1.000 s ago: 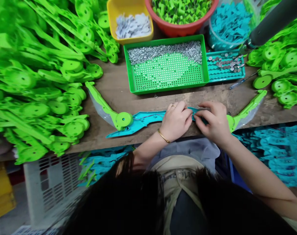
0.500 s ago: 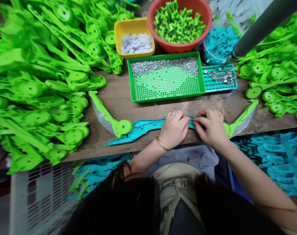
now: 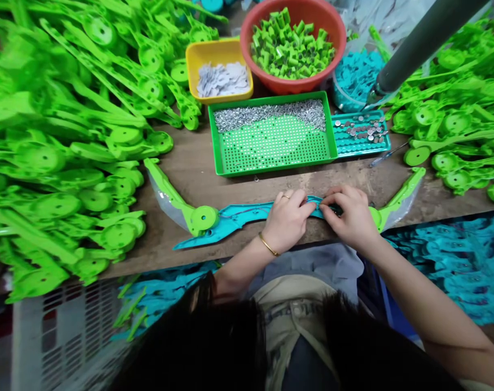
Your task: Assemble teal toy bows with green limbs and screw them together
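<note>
A long blue plastic piece [image 3: 247,213] lies along the table's front edge, with a thin wire running inside it. A green arm with a round hub [image 3: 205,219] is at its left end, and another green arm [image 3: 404,196] is at the right. My left hand [image 3: 288,220], with a ring and a gold bracelet, is closed on the middle of the blue piece. Just right of it, my right hand [image 3: 350,214] has thumb and forefinger pinched together at the blue piece; whatever is between the fingertips is too small to make out.
Beyond the hands stand a green tray of screws [image 3: 273,157], a teal tray of metal discs [image 3: 361,144], a yellow box [image 3: 193,62], a red bowl [image 3: 293,84] and a dark pole [image 3: 426,49]. Green parts [image 3: 67,163] are heaped left and right.
The view has shifted slightly, so the trays and bowl appear a little lower and further left. Both hands stay at the blue piece with nearly the same hold.
</note>
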